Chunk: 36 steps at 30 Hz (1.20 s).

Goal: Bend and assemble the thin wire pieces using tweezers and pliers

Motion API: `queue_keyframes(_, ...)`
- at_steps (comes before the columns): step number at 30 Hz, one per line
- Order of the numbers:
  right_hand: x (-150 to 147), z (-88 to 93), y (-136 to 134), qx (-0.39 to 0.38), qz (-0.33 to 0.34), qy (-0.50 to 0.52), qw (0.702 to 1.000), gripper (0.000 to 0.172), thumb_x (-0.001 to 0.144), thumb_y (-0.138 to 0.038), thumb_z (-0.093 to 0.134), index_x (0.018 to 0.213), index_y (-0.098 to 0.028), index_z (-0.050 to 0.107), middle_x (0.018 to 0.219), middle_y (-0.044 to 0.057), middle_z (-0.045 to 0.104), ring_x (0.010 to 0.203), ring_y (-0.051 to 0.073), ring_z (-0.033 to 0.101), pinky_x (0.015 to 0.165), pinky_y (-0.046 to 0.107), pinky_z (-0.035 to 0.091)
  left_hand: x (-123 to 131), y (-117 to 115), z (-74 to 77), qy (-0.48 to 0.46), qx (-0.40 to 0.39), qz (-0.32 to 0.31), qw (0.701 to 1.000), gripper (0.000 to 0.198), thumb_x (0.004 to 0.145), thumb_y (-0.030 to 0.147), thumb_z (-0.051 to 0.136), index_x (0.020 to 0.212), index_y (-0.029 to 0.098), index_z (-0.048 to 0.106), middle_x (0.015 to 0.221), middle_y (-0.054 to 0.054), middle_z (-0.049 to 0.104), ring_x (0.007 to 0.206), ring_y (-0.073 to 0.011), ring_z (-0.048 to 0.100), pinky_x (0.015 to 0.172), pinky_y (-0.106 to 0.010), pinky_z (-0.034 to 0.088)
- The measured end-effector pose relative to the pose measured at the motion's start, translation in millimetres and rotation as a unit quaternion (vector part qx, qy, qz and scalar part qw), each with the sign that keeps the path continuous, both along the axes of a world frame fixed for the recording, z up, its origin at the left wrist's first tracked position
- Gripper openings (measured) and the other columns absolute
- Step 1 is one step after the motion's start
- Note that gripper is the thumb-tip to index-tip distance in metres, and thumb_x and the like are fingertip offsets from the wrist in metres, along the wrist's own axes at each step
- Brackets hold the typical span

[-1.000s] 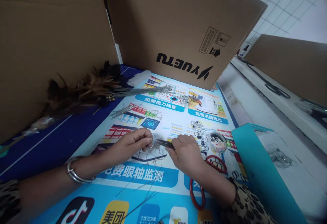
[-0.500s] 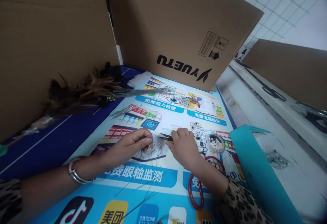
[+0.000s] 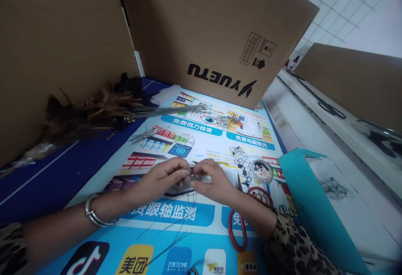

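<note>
My left hand (image 3: 169,173) is closed in a pinch on a thin bent wire piece (image 3: 189,192), whose loose ends hang below the fingers. Against it, my right hand (image 3: 215,182) pinches the same piece with thumb and fingers. Behind the right hand show the dark tip and yellow handle of small pliers (image 3: 222,163); whether the palm still holds them or they lie on the table I cannot tell. Several straight wires (image 3: 169,243) lie in front of the hands. Scissors with red handles (image 3: 238,231) lie partly under my right forearm.
Bundles of wire (image 3: 171,110) and brown feathers (image 3: 103,103) lie at the back left. Small black wire pieces (image 3: 244,170) and a round cartoon-faced item (image 3: 263,171) are right of the hands. A teal box (image 3: 309,199) stands at the right. Cardboard (image 3: 220,28) walls the back.
My right hand has moved left to meet the left hand and now pinches the wire piece. The pliers no longer point out from its fingers. The view has shifted slightly.
</note>
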State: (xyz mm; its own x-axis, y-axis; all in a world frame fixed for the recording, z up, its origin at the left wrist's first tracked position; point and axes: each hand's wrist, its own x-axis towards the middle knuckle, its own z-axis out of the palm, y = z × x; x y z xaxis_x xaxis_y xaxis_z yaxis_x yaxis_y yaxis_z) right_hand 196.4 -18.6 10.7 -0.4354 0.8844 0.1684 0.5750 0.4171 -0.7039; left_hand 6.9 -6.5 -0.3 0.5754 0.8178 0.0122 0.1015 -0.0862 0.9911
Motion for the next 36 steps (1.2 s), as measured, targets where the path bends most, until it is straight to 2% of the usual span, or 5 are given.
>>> queue_keyframes(12, -0.8, -14.1, -6.1, -0.087, -0.073, 0.107, 0.988, 0.005, 0.068, -0.016, 0.050, 0.072, -0.019, 0.051, 0.068, -0.004, 0.052, 0.062, 0.010, 0.049, 0.055, 0.019, 0.038, 5.3, -3.5, 0.4, 0.043, 0.044, 0.022, 0.998, 0.021, 0.086, 0.036, 0.044, 0.083, 0.017, 0.053, 0.078, -0.002, 0.055, 0.071, -0.0136, 0.051, 0.063, -0.024, 0.042)
queue_keyframes(17, 0.8, -13.7, -9.4, -0.088, -0.095, 0.117, 0.985, 0.007, 0.070, -0.017, 0.049, 0.077, -0.020, 0.050, 0.070, -0.004, 0.051, 0.064, 0.010, 0.047, 0.057, 0.019, 0.038, 7.2, -7.0, -0.4, 0.039, 0.036, 0.037, 0.998, 0.022, 0.087, 0.037, 0.042, 0.083, 0.017, 0.052, 0.072, 0.001, 0.050, 0.065, -0.0117, 0.045, 0.058, -0.022, 0.039)
queue_keyframes(25, 5.1, -12.7, -9.6, -0.090, -0.045, 0.102, 0.990, 0.009, 0.080, -0.027, 0.049, 0.082, -0.019, 0.052, 0.070, -0.004, 0.051, 0.063, 0.010, 0.046, 0.058, 0.020, 0.038, 7.3, -8.6, -1.1, 0.031, 0.035, 0.058, 0.997, 0.022, 0.086, 0.038, 0.044, 0.085, 0.018, 0.053, 0.074, 0.000, 0.052, 0.066, -0.0128, 0.047, 0.058, -0.022, 0.040)
queue_keyframes(30, 2.4, -14.1, -10.7, -0.068, -0.065, 0.074, 0.993, 0.006, 0.078, -0.024, 0.051, 0.079, -0.019, 0.052, 0.074, -0.002, 0.055, 0.067, 0.011, 0.049, 0.060, 0.020, 0.038, 7.2, -7.8, -1.1, 0.020, 0.035, 0.055, 0.998, 0.019, 0.085, 0.035, 0.048, 0.085, 0.017, 0.053, 0.081, -0.002, 0.055, 0.075, -0.0141, 0.049, 0.066, -0.024, 0.041)
queue_keyframes(36, 1.9, -13.9, -10.2, -0.084, -0.052, 0.095, 0.990, 0.011, 0.081, -0.025, 0.049, 0.088, -0.019, 0.054, 0.078, -0.001, 0.057, 0.069, 0.011, 0.052, 0.060, 0.020, 0.040, 3.8, -5.7, -2.7, -0.012, -0.032, 0.044, 0.998, 0.017, 0.085, 0.034, 0.049, 0.084, 0.017, 0.053, 0.079, -0.001, 0.053, 0.071, -0.0124, 0.048, 0.063, -0.023, 0.039)
